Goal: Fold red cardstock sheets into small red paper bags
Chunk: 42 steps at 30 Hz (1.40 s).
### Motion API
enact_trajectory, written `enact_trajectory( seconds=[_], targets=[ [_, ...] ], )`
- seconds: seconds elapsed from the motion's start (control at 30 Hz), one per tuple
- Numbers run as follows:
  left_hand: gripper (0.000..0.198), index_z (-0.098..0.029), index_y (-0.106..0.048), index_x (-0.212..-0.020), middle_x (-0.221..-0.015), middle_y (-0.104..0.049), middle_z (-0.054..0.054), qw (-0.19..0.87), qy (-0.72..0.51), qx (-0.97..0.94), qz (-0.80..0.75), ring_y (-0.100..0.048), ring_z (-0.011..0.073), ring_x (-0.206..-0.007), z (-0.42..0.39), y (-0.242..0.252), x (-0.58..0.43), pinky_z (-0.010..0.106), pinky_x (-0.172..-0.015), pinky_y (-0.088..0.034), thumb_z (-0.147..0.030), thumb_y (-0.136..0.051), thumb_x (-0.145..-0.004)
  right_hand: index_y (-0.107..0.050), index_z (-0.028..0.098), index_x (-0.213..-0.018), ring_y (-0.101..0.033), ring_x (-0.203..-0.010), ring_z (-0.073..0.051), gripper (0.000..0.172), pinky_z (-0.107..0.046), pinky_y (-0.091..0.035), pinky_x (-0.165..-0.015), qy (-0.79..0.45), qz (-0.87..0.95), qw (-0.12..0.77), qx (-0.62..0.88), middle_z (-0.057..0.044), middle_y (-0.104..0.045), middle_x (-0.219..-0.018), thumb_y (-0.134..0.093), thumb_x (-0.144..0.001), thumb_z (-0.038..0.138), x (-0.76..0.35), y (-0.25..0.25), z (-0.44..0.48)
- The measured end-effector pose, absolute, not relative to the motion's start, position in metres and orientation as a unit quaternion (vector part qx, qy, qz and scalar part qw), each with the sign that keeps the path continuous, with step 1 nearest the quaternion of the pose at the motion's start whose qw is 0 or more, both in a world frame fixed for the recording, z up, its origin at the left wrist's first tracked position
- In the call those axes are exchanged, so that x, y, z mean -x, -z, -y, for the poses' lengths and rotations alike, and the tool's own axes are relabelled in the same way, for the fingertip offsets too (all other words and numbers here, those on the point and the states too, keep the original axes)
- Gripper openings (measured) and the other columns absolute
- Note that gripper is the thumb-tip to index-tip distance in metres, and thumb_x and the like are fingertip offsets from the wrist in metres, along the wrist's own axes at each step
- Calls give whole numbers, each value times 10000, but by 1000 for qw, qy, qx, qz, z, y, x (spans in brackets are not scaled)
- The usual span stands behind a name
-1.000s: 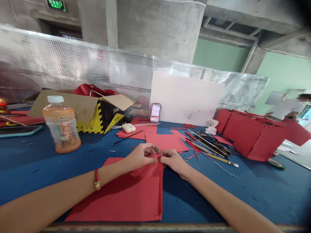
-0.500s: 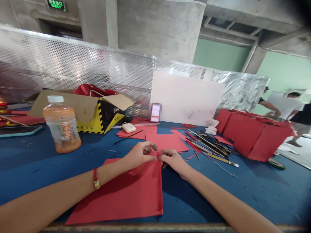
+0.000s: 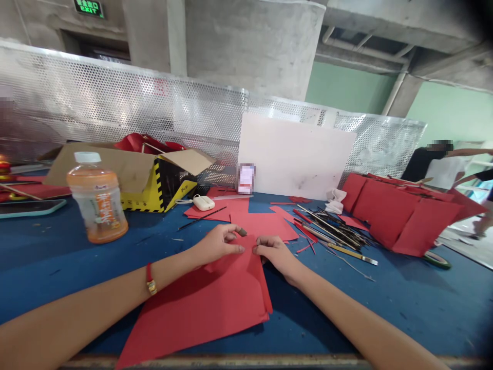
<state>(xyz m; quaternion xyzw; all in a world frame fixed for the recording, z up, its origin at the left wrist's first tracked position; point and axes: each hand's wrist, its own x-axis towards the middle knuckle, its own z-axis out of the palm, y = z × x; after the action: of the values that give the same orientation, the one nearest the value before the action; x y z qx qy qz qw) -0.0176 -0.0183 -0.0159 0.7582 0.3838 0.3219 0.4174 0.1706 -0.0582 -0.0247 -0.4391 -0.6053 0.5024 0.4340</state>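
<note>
A folded sheet of red paper lies on the blue table in front of me, turned at a slant. My left hand pinches its far edge, fingers curled over the paper. Just to its right, my right hand pinches the same far edge, fingers closed. The two hands almost touch at the paper's top corner. A red bracelet with a gold bead is on my left wrist.
An orange drink bottle stands at the left, an open cardboard box behind it. More red paper pieces, a heap of thin sticks and blades, a white board and folded red sheets lie beyond. People stand at the far right.
The red sheet has swung counterclockwise under my hands; its near right corner has moved right and up. Both hands keep their pinch at the far edge. People at the far right have shifted.
</note>
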Motion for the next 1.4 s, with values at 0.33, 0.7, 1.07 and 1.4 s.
enact_trajectory(
  seconds=[0.33,0.7,1.07,1.4],
  targets=[
    [419,-131,-618,-1010,-577,-268,-100,388,-348,-760,-389,-283,111,-553,18,18,15,237,-538,-229,-332,-674,-647,-528,191,-561,-454,-505,-95,85,-233,-339,-529,-535,556,455,444,53,-500,-526,-582,-592,250,-170,25,58],
    [344,-160,-653,-963,-679,-486,-30,327,-364,-779,-391,-449,159,-671,25,12,15,264,-645,-363,-325,-679,-663,-552,190,-558,-448,-498,-98,65,-234,-330,-523,-530,536,474,455,46,-511,-511,-576,-588,243,-171,26,57],
    [420,-128,-628,-1006,-575,-312,-87,353,-354,-771,-395,-305,115,-560,18,18,18,233,-534,-224,-369,-681,-665,-512,192,-551,-445,-517,-89,136,-226,-349,-530,-519,561,455,457,61,-472,-537,-605,-598,279,-171,25,57],
    [463,-150,-645,-922,-644,-617,-9,384,-324,-757,-418,-600,212,-677,-5,19,35,283,-611,-415,-409,-798,-571,-530,198,-583,-400,-480,-95,210,-246,-293,-499,-485,546,491,475,64,-479,-511,-662,-604,361,-185,25,48]
  ],
)
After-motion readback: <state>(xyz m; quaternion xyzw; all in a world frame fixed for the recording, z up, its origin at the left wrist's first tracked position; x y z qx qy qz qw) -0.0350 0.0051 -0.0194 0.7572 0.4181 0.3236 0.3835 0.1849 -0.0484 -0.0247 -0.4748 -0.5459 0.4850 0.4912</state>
